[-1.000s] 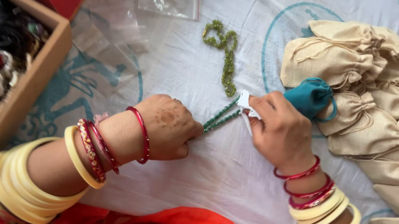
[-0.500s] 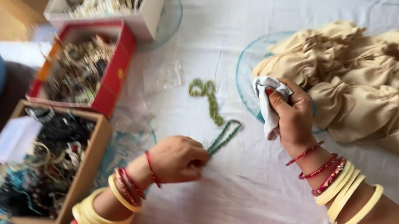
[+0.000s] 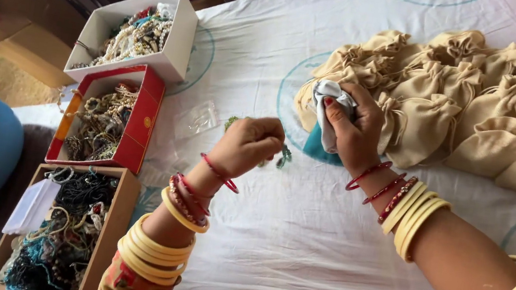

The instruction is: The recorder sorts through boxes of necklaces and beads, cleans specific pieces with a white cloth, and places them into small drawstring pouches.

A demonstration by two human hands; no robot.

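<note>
Her left hand [image 3: 247, 145] is curled tight, pinching a short strand of small green beads [image 3: 283, 157] above the white cloth-covered table [image 3: 299, 234]. The right hand [image 3: 353, 129], just beside it, clutches a crumpled white fabric pouch [image 3: 328, 101]. Beyond the right hand lies a heap of beige drawstring bags [image 3: 485, 105]; left of her left hand sits a red cardboard box of bangles [image 3: 140, 123].

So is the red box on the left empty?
No, the red box is filled with a tangle of beaded jewellery, as are the white and brown boxes beside it.
</note>
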